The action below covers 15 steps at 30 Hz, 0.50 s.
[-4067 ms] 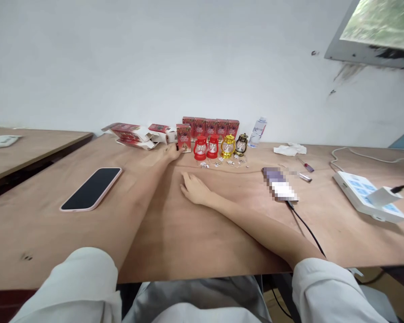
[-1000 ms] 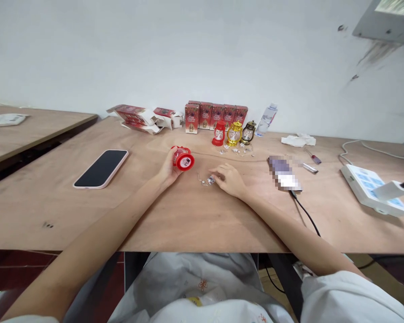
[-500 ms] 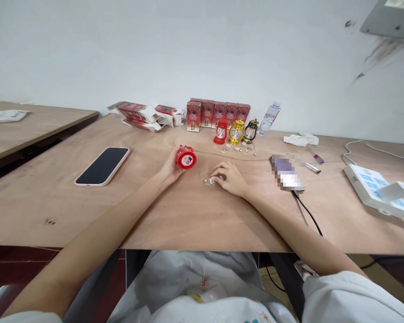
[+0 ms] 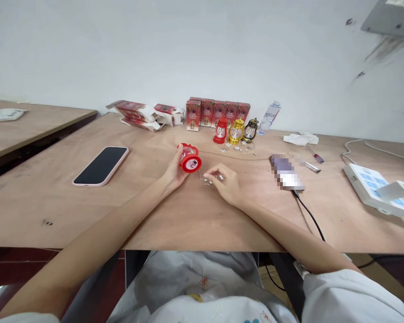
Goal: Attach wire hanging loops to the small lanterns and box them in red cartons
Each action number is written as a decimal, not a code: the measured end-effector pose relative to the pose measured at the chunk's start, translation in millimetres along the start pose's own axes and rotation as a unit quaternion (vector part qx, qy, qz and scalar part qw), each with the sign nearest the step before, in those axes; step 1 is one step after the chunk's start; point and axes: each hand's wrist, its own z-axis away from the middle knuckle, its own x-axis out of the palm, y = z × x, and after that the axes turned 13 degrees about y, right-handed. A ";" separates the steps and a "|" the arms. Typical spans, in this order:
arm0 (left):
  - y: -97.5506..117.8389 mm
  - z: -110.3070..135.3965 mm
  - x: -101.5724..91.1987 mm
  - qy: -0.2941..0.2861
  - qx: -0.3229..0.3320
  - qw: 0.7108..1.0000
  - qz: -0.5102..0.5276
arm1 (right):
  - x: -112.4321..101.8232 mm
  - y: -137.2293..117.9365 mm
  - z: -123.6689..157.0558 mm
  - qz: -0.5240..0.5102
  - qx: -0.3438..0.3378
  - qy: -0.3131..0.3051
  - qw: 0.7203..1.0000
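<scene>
My left hand (image 4: 177, 172) is wrapped round a small red lantern (image 4: 191, 159), tilted so that its round base with a pale label faces me. To the right of it my right hand (image 4: 224, 181) bends over the tabletop, thumb and forefinger pinched together. Whatever lies between those fingertips is too small to make out. Under and beside the fingers are little metal parts and a bent wire (image 4: 202, 178). Farther back stand a red lantern (image 4: 220, 131), a gold lantern (image 4: 236, 132) and a dark bronze lantern (image 4: 250, 131), with small loose parts (image 4: 237, 148) in front.
Red printed boxes (image 4: 207, 113) stand by the wall, beside opened cartons (image 4: 138, 115) and a leaning bottle (image 4: 269, 117). A black-screened phone (image 4: 101, 166) lies left. On the right are a cabled phone (image 4: 287, 172), tissue (image 4: 300, 139), a screwdriver (image 4: 318, 157) and a power strip (image 4: 373, 186).
My left hand has brought the red lantern slightly right and turned its base more toward me. My right hand has shifted a little left, its fingertips rising slightly from the small parts.
</scene>
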 end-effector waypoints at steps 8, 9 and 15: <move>-5.0 14.5 6.0 0.005 -0.020 0.997 -0.073 | 7.1 -4.8 4.3 -0.079 0.113 0.095 0.986; -3.5 15.1 5.7 0.000 -0.027 0.997 -0.074 | 5.9 -2.0 3.1 -0.075 0.107 0.107 0.986; 1.0 24.5 5.9 -0.042 -0.104 0.993 -0.045 | -3.0 5.8 -3.6 -0.023 -0.020 0.103 0.994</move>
